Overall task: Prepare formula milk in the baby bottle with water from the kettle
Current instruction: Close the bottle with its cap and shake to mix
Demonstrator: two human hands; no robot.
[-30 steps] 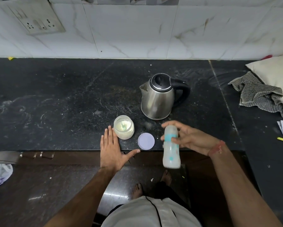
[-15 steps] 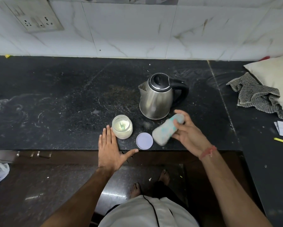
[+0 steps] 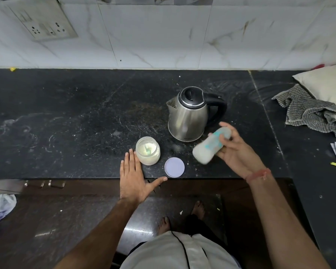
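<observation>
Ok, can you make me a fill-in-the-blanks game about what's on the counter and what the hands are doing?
1. The right hand grips the baby ____.
2. The formula jar stands open; its round lid lies on the ____ beside it.
3. The left hand lies flat, fingers straight, just ____ of the jar.
4. The steel kettle stands with its black lid ____.

Missing words: bottle; counter; left; closed

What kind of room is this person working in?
Most likely a home kitchen: a black stone countertop against a white marble-tiled wall, with a stainless steel electric kettle and a wall socket panel.
</observation>
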